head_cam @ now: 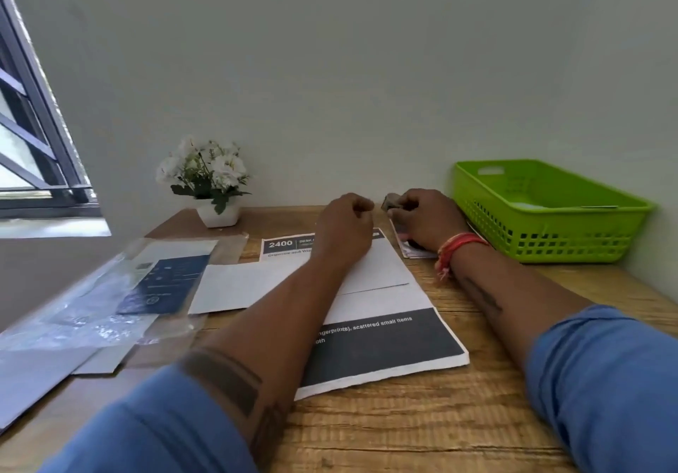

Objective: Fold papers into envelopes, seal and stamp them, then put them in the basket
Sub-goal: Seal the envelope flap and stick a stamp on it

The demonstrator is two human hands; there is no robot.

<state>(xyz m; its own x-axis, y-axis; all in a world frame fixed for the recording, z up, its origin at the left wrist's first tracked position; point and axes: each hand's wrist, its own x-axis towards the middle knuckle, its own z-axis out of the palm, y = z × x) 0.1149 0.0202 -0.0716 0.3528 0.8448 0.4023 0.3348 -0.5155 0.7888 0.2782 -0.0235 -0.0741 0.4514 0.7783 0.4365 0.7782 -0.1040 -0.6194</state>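
White folded paper envelope (370, 271) lies mid-desk on a printed sheet, pinned under my left hand (345, 223), fingers curled, holding nothing. At one o'clock my right hand (425, 216) pinches a small dark item (388, 202), perhaps a stamp. Green plastic basket (550, 230) waits at two o'clock.

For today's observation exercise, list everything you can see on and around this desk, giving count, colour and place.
basket: one, green, far right on desk
flower pot: one, white, white flowers, far left by wall
white envelope: one, centre, under left forearm
printed sheet: one, black and white, centre
plastic sleeve: one, clear, left, over papers
desk: one, wooden
window: one, dark frame, left
left hand: fingers curled, above envelope
right hand: grip on small dark item, beside basket
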